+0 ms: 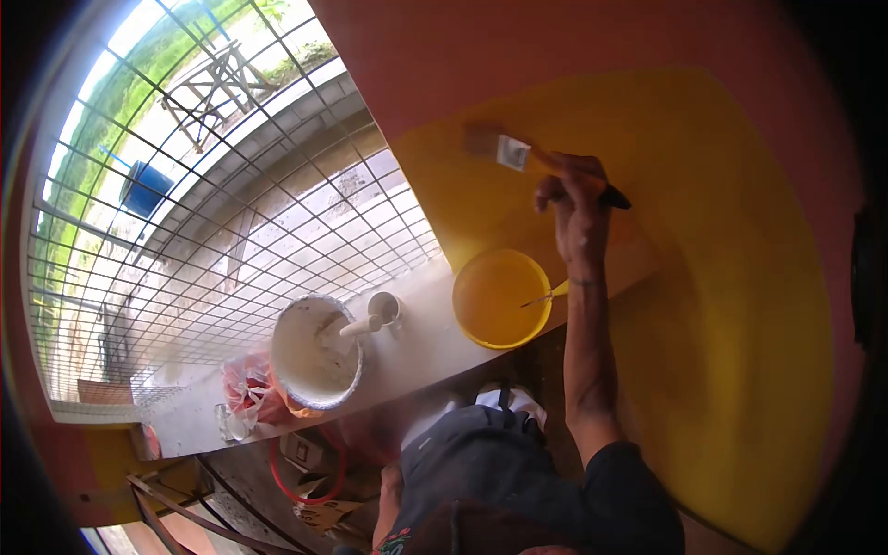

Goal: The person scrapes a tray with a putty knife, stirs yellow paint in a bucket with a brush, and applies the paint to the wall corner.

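My right hand [578,199] is wrapped round the handle of a paintbrush [513,151] and holds it up against the wall. The bristle end, slightly blurred, is over the yellow wall [740,277] near its border with the red area. Below the hand, a yellow bucket [502,344] stands on the ledge with a thin brush [546,296] at its right side. Low beside my body is my left hand [392,479], seen only in part, with its fingers hidden.
On the white ledge [416,324] stand a whitish bucket [319,400] with a scraper-like tool, a small cup [385,305] and a red plastic bag [252,387]. A metal grille [277,185] covers the opening at left. A red hoop [344,467] lies below.
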A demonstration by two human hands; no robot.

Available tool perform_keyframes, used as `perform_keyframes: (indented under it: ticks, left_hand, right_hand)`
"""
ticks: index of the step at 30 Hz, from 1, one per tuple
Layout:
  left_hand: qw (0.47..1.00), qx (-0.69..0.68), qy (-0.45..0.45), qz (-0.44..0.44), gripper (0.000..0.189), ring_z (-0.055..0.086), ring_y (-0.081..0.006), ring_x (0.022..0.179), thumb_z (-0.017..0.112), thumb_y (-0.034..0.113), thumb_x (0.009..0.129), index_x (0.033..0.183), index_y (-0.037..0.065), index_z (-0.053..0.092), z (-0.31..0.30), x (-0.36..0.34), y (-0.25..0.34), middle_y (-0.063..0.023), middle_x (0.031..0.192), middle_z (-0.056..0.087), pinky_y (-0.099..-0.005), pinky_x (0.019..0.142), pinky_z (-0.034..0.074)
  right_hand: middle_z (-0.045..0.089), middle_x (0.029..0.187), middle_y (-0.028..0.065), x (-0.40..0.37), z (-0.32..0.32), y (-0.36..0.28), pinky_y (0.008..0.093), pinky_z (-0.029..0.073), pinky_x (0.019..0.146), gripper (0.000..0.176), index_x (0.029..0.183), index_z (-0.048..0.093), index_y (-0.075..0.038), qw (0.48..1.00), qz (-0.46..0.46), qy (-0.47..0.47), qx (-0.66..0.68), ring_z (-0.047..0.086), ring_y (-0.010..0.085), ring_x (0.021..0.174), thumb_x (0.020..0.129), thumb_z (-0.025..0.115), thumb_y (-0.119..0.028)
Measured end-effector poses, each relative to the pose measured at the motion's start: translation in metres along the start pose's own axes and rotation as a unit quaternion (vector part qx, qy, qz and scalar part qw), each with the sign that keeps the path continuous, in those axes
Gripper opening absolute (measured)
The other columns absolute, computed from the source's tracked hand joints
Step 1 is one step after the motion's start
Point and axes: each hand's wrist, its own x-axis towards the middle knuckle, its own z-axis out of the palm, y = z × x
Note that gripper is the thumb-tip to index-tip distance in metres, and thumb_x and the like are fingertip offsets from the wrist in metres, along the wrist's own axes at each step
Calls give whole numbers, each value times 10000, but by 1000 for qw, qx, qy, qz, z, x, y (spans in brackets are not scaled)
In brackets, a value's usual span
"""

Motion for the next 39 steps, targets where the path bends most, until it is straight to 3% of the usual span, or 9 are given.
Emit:
perform_keyframes:
  ticks: [3, 8, 11, 17, 23, 26, 31, 35, 39]
  left_hand:
    - [997, -39, -21, -65, 414, 574, -395, 1040, 456, 373, 898, 1049, 38, 647, 1, 0, 22, -219, 1064, 633, -410, 861, 457]
    - [995, -69, 11, -67, 402, 598, -355, 1027, 472, 374, 867, 1039, 56, 648, 10, -6, 19, -205, 1060, 638, -409, 866, 477]
    - [986, -73, -10, -148, 426, 596, -363, 1030, 463, 401, 863, 1025, 57, 656, 4, -2, 33, -211, 1041, 644, -418, 879, 466]
    - [995, -20, 2, -95, 429, 585, -354, 1060, 448, 401, 879, 1038, 63, 658, 7, -6, 34, -212, 1076, 636, -418, 890, 461]
    - [954, -252, 26, -159, 392, 574, -332, 1087, 421, 332, 911, 1086, 60, 643, 8, -23, 58, -187, 1124, 631, -396, 907, 451]
    - [994, -91, 28, -50, 405, 574, -330, 1088, 428, 357, 902, 1090, 70, 643, 13, -16, 40, -186, 1114, 634, -394, 903, 453]
    - [998, -30, 9, -60, 420, 577, -339, 1077, 456, 393, 876, 1088, 84, 647, 9, -11, 45, -196, 1102, 635, -403, 898, 454]
    - [991, -80, 20, -110, 419, 579, -359, 1062, 462, 393, 869, 1067, 74, 649, 9, -16, 50, -198, 1100, 635, -410, 892, 454]
    - [985, -110, 16, -129, 428, 573, -370, 1069, 475, 411, 861, 1051, 71, 651, 13, -21, 56, -202, 1093, 635, -417, 887, 453]
  right_hand:
    - [633, 872, 128, -1, -28, -19, 316, 451, 525, 220, 1058, 555, 4, 998, -21, 53, -7, 557, 168, 559, 928, 539, -172]
    - [617, 799, 135, -22, 14, -10, 313, 464, 517, 179, 1024, 566, 18, 996, 45, -63, 43, 560, 179, 540, 917, 523, -118]
    - [607, 786, 126, -11, 34, -4, 311, 465, 521, 150, 1002, 575, 22, 989, 56, -127, 49, 561, 180, 532, 905, 546, -89]
    - [574, 725, 87, 9, 17, -9, 306, 437, 521, 209, 1024, 571, 25, 998, 23, -56, -14, 542, 162, 550, 922, 543, -156]
    - [594, 734, 82, 4, -4, -25, 293, 415, 513, 205, 1029, 559, 15, 999, 18, -47, 18, 527, 152, 541, 927, 532, -161]
    - [590, 731, 89, -1, 13, -13, 302, 426, 507, 213, 1033, 556, 17, 992, 38, -119, 8, 529, 153, 535, 927, 535, -166]
    - [633, 749, 125, 8, 39, 0, 292, 457, 517, 123, 963, 604, 18, 984, 59, -162, 39, 561, 166, 523, 902, 538, -65]
    - [610, 796, 99, 20, 28, -8, 299, 430, 536, 165, 1001, 575, 11, 993, 45, -112, -3, 554, 153, 569, 914, 549, -126]
    - [622, 834, 98, 44, -27, -27, 289, 412, 535, 175, 1016, 574, -2, 999, 4, -40, -20, 541, 134, 592, 921, 547, -146]
